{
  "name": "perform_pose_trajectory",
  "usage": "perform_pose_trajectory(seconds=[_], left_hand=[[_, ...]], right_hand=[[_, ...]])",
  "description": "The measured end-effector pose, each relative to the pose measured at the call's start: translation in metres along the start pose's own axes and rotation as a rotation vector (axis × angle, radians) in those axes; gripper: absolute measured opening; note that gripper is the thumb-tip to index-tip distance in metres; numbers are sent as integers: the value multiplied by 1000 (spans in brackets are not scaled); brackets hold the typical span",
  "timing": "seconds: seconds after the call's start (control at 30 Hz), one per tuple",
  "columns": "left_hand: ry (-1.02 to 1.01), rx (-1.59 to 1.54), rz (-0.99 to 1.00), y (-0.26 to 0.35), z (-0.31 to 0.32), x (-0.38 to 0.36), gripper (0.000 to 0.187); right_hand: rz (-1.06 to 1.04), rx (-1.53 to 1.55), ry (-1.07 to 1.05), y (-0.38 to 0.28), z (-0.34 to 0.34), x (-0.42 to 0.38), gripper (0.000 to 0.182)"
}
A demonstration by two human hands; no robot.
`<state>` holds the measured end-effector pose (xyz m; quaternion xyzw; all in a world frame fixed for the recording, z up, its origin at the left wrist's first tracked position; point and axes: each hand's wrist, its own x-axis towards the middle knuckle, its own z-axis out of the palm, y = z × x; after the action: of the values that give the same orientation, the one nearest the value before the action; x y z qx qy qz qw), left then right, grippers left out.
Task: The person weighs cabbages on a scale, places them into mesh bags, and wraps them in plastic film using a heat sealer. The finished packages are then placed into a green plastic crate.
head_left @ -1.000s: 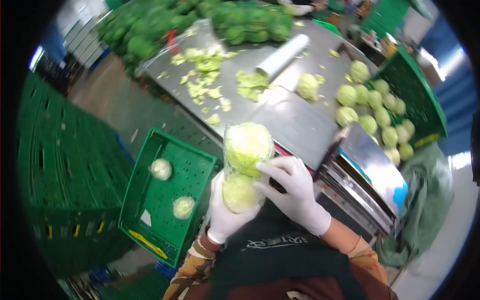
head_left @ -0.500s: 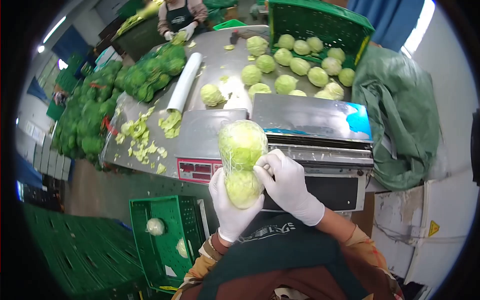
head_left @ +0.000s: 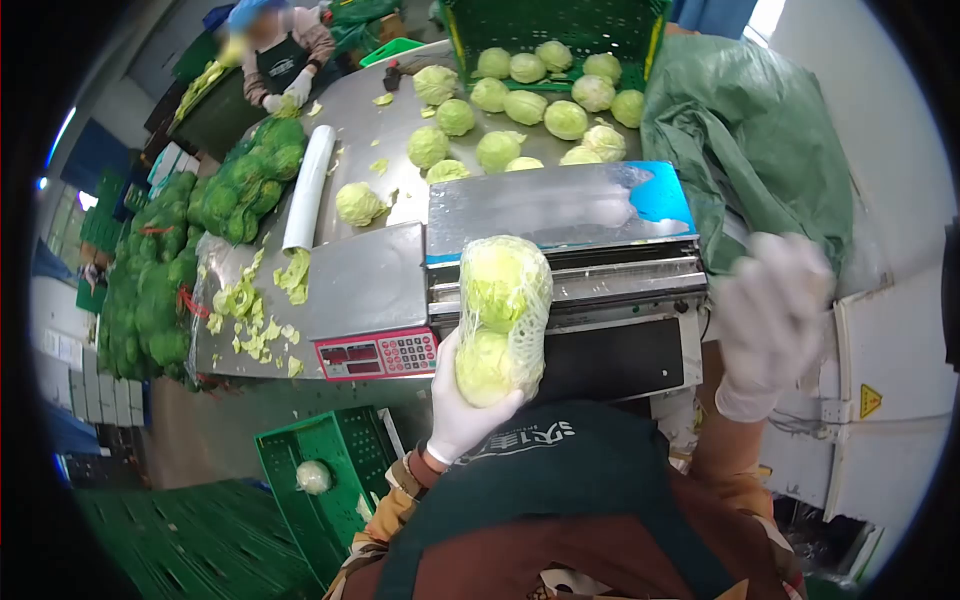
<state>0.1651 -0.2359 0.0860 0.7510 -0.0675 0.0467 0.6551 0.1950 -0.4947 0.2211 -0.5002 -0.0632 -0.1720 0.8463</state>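
Two pale green cabbages (head_left: 503,285), stacked end to end under clear, wrinkled plastic wrap, stand upright in my left hand (head_left: 460,410). This white-gloved hand grips the lower cabbage from the left and below. My right hand (head_left: 773,315), also gloved in white, is raised far to the right, apart from the cabbages; motion blur smears its fingers. Just behind the cabbages is the wrapping machine (head_left: 560,210) with its metal top and dark front plate. A scale (head_left: 370,285) with a red keypad panel stands to its left.
Loose cabbages (head_left: 500,150) lie behind the machine, some near a tipped green crate (head_left: 560,30). A white film roll (head_left: 310,190), leaf scraps (head_left: 250,310) and netted cabbages (head_left: 160,280) are left. A lower green crate (head_left: 330,460) holds a wrapped cabbage. A co-worker (head_left: 285,60) handles leaves.
My right hand has let go of the wrap and swung away to the right. The cabbages stay in my left hand. The camera view has shifted right.
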Motion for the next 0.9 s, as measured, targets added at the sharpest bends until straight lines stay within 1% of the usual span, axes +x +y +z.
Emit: perform_pose_trajectory(seconds=[0.03, 0.07, 0.1, 0.13, 0.17, 0.2, 0.23, 0.27, 0.3, 0.33, 0.4, 0.43, 0.5, 0.53, 0.6, 0.63, 0.7, 0.73, 0.77, 0.8, 0.83, 0.9], left_hand=[[2, 46, 8, 0, 6, 2, 87], [5, 92, 15, 0, 12, 4, 85], [-16, 89, 17, 3, 16, 7, 85], [-25, 200, 92, 7, 20, 9, 86], [-32, 308, 168, 11, 23, 11, 86], [-48, 304, 167, 15, 27, 13, 86], [-59, 353, 211, 19, 31, 14, 86], [-68, 401, 258, 22, 34, 16, 87], [-81, 397, 261, 23, 36, 18, 87], [-109, 406, 271, 24, 36, 19, 88], [-155, 412, 285, 24, 38, 20, 88], [-171, 440, 306, 24, 38, 20, 89], [-204, 465, 328, 22, 39, 20, 89], [-213, 490, 348, 22, 40, 20, 89], [-237, 512, 368, 20, 41, 19, 89], [-263, 531, 376, 20, 40, 19, 90], [-301, 549, 386, 20, 41, 18, 90], [-344, 514, 351, 20, 42, 18, 90], [-387, 478, 315, 21, 43, 19, 89], [-401, 476, 317, 23, 43, 20, 89], [-434, 469, 309, 25, 43, 22, 89], [-476, 461, 299, 26, 43, 24, 88]], right_hand=[[-10, -88, -215, -9, -17, 8, 7], [103, -363, -224, 3, -19, 5, 7], [76, -612, -210, 21, -13, -5, 8], [8, -663, -236, 48, -21, -12, 11], [-19, -718, -248, 58, -18, -17, 14], [-106, -708, -271, 72, -21, -20, 19], [-168, -772, -272, 77, -20, -21, 26], [-195, -851, -243, 81, -20, -22, 30], [-222, -931, -214, 84, -22, -23, 34], [-220, -936, -200, 85, -27, -24, 34], [-219, -972, -288, 84, -38, -25, 39], [-214, -976, -270, 83, -43, -26, 39], [-448, -1131, -338, 80, -51, -28, 37], [-440, -1137, -324, 79, -56, -30, 37], [-510, -1243, -340, 76, -64, -35, 29], [-501, -1248, -328, 76, -68, -36, 29], [-568, -1299, -331, 81, -76, -38, 21], [-563, -1303, -318, 83, -77, -40, 21], [-493, -1281, -273, 86, -77, -42, 15], [-424, -1258, -229, 87, -78, -43, 9], [-419, -1263, -217, 85, -80, -45, 9], [125, -766, -132, 73, -82, -47, 2]])
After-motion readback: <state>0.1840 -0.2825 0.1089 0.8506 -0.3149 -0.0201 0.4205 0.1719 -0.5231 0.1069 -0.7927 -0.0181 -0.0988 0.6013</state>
